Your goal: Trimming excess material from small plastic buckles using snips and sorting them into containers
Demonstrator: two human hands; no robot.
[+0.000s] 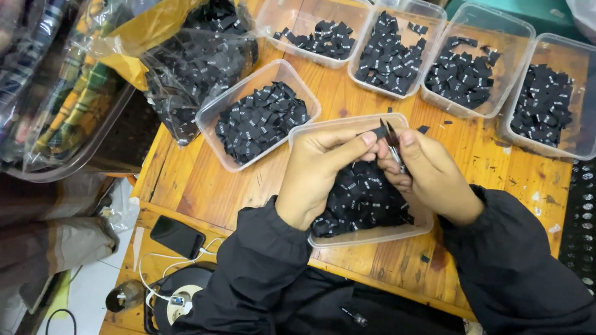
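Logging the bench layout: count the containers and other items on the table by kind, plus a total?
Clear plastic tubs of small black labels: 6
Clear plastic bag of black labels: 1
Black phone: 1
Total: 8

The left hand and right hand pinch one black label over the nearest tub.

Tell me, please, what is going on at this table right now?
A person in a black jacket works over a clear tub of small black labels on a wooden table. The left hand and right hand meet above the tub, pinching one label between the fingertips, with a thin metal tool in the right grip. Five more tubs of labels sit beyond, and an open bag of them lies to the left.
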